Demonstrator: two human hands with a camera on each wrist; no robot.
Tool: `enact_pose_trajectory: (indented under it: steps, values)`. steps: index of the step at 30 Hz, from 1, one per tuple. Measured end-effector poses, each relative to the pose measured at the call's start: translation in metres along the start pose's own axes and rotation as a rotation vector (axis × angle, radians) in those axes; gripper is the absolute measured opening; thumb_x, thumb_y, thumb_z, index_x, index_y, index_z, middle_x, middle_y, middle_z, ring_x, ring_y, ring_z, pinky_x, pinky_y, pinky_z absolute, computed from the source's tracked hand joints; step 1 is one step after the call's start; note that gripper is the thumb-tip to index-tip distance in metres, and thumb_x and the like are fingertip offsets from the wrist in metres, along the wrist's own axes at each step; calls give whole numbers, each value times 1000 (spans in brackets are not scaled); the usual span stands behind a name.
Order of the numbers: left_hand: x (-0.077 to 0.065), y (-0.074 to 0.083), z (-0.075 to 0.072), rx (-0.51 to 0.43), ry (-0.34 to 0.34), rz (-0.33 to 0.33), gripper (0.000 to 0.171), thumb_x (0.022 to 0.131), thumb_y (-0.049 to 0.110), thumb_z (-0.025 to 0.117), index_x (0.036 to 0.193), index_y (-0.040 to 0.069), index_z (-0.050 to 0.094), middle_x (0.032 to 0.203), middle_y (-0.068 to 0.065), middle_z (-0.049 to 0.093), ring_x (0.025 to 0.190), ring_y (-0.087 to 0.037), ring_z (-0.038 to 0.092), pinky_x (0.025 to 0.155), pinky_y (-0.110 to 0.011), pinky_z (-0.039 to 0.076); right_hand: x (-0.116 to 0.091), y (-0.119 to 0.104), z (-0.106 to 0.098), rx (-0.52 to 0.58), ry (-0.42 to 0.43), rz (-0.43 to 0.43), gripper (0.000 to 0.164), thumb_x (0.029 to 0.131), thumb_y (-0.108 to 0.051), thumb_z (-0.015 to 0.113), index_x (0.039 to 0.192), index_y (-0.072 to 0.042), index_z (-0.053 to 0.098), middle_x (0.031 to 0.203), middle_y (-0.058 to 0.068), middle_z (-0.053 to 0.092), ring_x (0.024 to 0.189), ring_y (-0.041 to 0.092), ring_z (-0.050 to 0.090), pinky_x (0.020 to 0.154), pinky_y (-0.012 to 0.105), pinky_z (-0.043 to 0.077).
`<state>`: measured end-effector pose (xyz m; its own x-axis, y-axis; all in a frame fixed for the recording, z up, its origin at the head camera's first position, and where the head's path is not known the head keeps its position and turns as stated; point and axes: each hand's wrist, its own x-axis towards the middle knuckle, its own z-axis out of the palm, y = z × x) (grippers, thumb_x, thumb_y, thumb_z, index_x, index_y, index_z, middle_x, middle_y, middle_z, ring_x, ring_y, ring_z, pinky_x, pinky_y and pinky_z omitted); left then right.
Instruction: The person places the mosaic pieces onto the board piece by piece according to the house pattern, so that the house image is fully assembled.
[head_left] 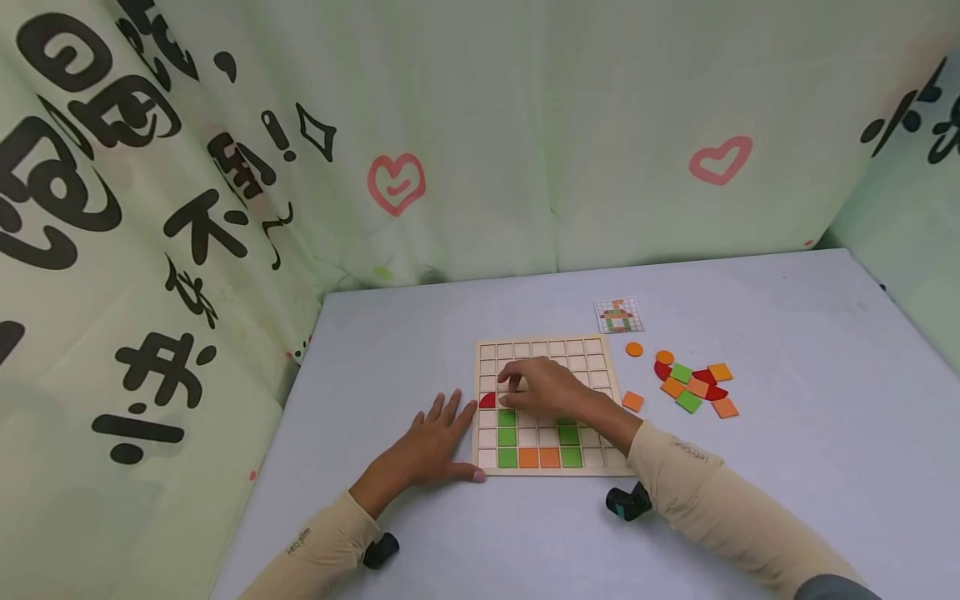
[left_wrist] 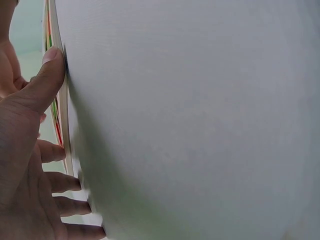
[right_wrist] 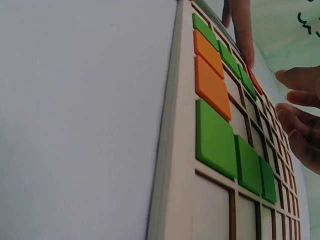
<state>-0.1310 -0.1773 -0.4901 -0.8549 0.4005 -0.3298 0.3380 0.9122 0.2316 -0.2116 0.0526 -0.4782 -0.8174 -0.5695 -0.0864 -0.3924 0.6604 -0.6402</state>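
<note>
Hovering over the left half of a pale wooden board with square cells [head_left: 577, 348], near the centre of the head view, the right hand [head_left: 543, 387] is held with thumb and forefinger curved loosely apart; no piece can be made out between them. Just left of its fingertips in the frame, a small red quarter-round tile [head_left: 487, 400] is seen in a cell of the leftmost column. That tile is flanked by both hands: to its left, the left hand [head_left: 438, 446] is laid flat with fingers spread, its thumb placed by the board's lower-left corner.

Below the right hand, two columns of green square tiles [head_left: 507, 437] are linked along the bottom row by two orange square tiles [head_left: 528, 457].

The loose pieces are found the opposite way, at the right of the frame: a cluster of orange, green and red flat tiles [head_left: 689, 402] is strewn slantwise, upper left to lower right, on the white worktop [head_left: 405, 333]. It is reached more nearly by the right hand; from the left hand it is separated by the board's whole width.
</note>
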Motion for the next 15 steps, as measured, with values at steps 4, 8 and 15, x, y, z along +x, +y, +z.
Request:
enact_pose_trajectory:
  steps: [4,8,15]
  values:
    - [1,0,1,-1,1,-6,111,77,71,71,161,16,24,167,-18,19,153,-45,16,114,-66,29,-11,17,-19,14,18,16,34,90,-29,76,120,-12,71,92,-6,69,84,14,58,77,32,47]
    - [2,-1,3,2,3,-7,111,77,71,72,161,16,24,167,-18,19,153,-45,16,114,-66,29,-27,39,-42,54,42,26,34,91,-26,75,121,-9,70,96,-2,69,80,15,56,72,31,47]
    - [2,-1,3,3,-4,-10,111,77,70,72,161,16,23,167,-17,18,153,-44,16,114,-66,29,-66,82,-85,83,59,65,35,94,-23,71,122,-3,68,102,5,67,70,17,56,61,27,48]
